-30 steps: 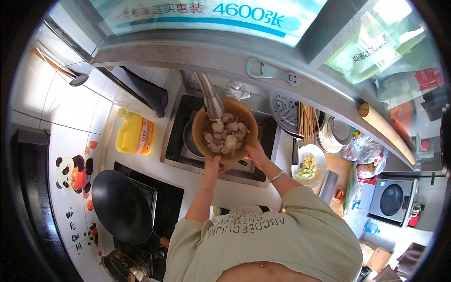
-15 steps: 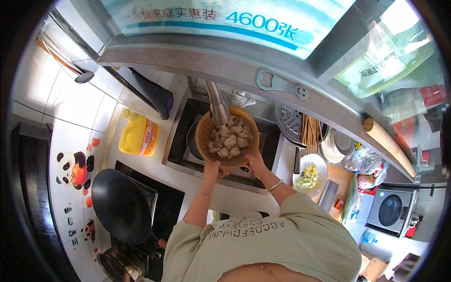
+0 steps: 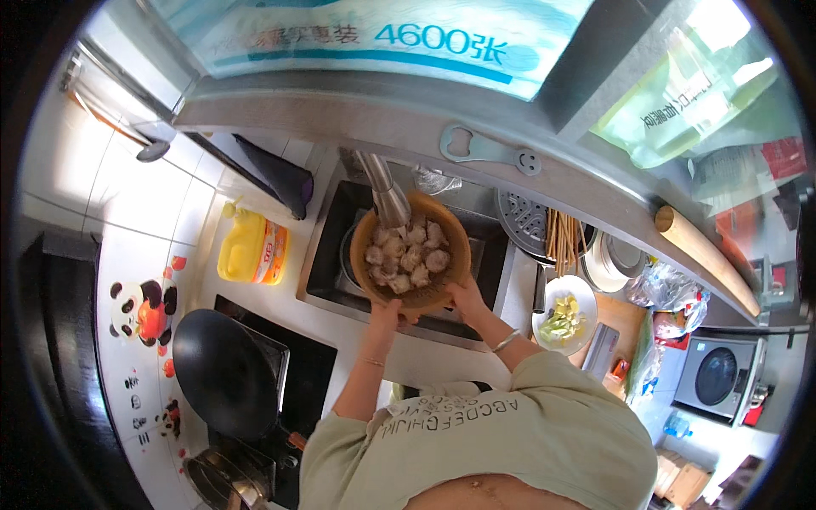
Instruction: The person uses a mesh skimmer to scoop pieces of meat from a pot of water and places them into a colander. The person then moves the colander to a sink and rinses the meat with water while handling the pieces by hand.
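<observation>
Holding the brown bowl [image 3: 412, 253] of meat chunks [image 3: 406, 252] over the sink [image 3: 489, 242], left hand [image 3: 387, 312] and right hand [image 3: 466, 297] fingers curled tight under its rim.

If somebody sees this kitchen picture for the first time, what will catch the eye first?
First, the brown basket of pale meat chunks, held over the sink under the tap by the left hand and right hand. Next, the yellow bottle left of the sink and the black wok on the stove at lower left.
</observation>
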Available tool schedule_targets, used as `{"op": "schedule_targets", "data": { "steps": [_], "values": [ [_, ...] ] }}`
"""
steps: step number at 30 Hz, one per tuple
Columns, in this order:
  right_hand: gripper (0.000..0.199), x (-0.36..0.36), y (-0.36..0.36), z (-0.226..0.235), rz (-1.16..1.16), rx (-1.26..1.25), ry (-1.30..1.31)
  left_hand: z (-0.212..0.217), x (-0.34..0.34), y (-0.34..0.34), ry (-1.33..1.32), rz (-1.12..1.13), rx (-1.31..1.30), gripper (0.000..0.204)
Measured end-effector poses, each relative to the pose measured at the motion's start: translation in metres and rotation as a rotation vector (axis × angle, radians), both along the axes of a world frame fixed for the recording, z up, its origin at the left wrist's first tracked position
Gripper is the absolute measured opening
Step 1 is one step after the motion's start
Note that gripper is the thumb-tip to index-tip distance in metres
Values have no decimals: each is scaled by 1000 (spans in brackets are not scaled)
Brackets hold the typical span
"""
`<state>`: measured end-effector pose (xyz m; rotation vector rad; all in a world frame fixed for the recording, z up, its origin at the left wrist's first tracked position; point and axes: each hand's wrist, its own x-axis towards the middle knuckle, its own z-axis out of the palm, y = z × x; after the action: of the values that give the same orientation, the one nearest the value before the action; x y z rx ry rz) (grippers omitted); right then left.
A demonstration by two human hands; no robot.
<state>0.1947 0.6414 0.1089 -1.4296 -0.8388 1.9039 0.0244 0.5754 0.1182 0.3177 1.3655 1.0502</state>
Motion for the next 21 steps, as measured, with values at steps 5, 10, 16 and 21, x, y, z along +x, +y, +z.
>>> {"op": "schedule_targets", "data": {
  "steps": [5, 10, 16, 21],
  "values": [
    [43, 16, 11, -13, 62, -32, 4, -32, 6, -2, -58, -43, 38, 39],
    [46, 5, -4, -25, -5, 53, -93, -5, 7, -12, -26, 35, 84, 36],
    [48, 16, 6, -12, 3, -63, 4, -2, 20, -5, -69, 6, 115, 38],
    [47, 0, 2, -8, -32, 5, -24, -5, 4, -9, -186, 110, -26, 45]
  ]
}}
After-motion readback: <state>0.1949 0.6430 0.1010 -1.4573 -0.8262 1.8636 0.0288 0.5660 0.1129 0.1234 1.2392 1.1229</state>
